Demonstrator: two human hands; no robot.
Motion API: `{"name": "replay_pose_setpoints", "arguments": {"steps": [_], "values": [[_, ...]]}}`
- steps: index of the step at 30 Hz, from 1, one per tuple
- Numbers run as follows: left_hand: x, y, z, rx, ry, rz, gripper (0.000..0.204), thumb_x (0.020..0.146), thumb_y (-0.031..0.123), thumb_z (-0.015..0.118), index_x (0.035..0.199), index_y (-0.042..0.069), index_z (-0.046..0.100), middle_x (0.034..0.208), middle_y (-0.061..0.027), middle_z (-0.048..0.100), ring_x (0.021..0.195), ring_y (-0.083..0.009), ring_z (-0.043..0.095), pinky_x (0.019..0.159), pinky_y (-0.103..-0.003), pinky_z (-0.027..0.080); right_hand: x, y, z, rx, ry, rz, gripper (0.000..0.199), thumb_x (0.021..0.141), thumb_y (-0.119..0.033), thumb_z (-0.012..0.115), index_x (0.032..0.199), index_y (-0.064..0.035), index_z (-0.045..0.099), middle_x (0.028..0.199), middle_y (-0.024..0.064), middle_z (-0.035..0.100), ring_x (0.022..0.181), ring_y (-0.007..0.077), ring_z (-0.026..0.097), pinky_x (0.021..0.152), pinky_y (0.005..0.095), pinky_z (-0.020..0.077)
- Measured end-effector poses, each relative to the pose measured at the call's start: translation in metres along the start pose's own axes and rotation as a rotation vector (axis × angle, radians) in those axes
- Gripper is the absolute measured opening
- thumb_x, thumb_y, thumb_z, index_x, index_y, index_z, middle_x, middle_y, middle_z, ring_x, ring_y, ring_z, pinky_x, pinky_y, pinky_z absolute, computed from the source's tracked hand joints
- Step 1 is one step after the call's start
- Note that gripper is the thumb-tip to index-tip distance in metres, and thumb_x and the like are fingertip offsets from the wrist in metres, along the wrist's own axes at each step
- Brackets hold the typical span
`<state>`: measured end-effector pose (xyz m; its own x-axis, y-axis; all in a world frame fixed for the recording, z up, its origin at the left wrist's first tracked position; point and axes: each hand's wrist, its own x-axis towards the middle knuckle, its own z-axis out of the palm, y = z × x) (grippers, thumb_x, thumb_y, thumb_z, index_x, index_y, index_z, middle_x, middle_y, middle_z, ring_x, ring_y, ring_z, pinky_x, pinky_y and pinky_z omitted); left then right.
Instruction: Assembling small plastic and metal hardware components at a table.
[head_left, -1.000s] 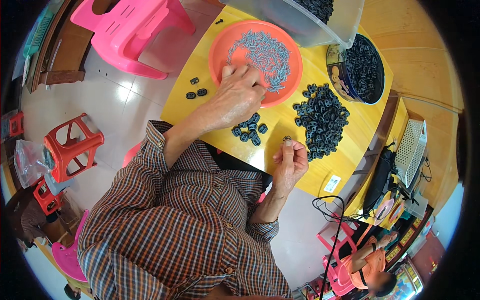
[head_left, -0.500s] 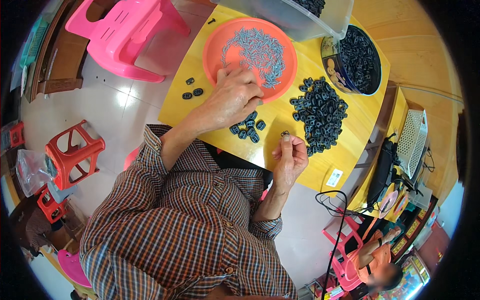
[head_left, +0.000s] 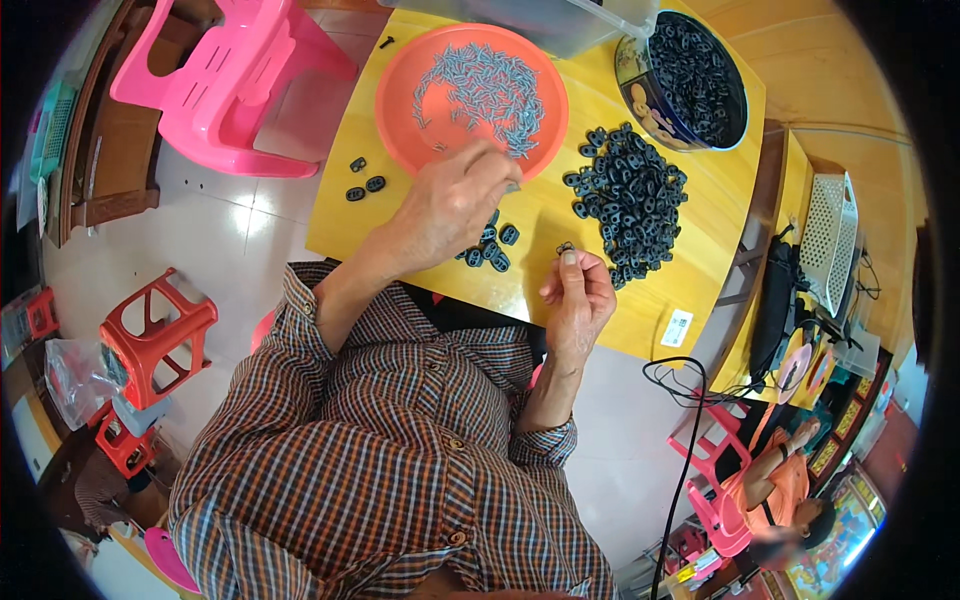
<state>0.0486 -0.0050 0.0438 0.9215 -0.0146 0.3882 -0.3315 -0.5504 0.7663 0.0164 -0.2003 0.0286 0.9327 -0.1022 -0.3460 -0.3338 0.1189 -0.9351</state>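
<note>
My left hand is over the near rim of a round orange tray, its fingers closed in a pinch and slightly blurred. What they hold, if anything, I cannot make out. Many small grey pins or screws lie in the tray. Further right, my right hand pinches a small black piece between thumb and finger above the table's near edge. Several black oval two-holed pieces lie between the hands. A larger heap of them is beyond my right hand.
On the yellow table stand a round tin full of black pieces and a clear plastic bin. Three black pieces and a dark screw lie left. A pink chair is beyond. A person sits lower right.
My left hand has lifted from among the grey pins and drawn back toward the tray's near rim. My right hand keeps its pinch on the black piece. The whole view has shifted slightly.
</note>
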Motion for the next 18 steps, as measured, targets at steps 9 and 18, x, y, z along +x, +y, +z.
{"name": "replay_pose_setpoints", "arguments": {"steps": [9, 18], "values": [[-0.013, 0.005, 0.024, -0.951, -0.229, -0.528, 0.019, 0.083, -0.007, 0.058, 0.101, -0.003, 0.060, 0.088, -0.0043, 0.065, 0.073, -0.0067, 0.061, 0.065, -0.022, 0.052, -0.006, -0.004, -0.001, 0.044, -0.049, -0.013, 0.015, 0.091, -0.016, 0.059, 0.090, -0.0013, 0.058, 0.068, 0.0006, 0.057, 0.053, 0.0053, 0.049, 0.049, 0.0179, 0.0386], [-0.014, 0.006, 0.030, -1.002, -0.309, -0.557, 0.019, 0.083, -0.007, 0.058, 0.101, -0.004, 0.060, 0.089, -0.0080, 0.066, 0.074, -0.0100, 0.063, 0.067, -0.023, 0.053, -0.011, -0.007, -0.001, 0.048, -0.082, -0.008, 0.012, 0.090, -0.014, 0.060, 0.090, -0.0018, 0.058, 0.071, 0.0009, 0.058, 0.053, 0.0054, 0.049, 0.049, 0.0180, 0.0377]]}}
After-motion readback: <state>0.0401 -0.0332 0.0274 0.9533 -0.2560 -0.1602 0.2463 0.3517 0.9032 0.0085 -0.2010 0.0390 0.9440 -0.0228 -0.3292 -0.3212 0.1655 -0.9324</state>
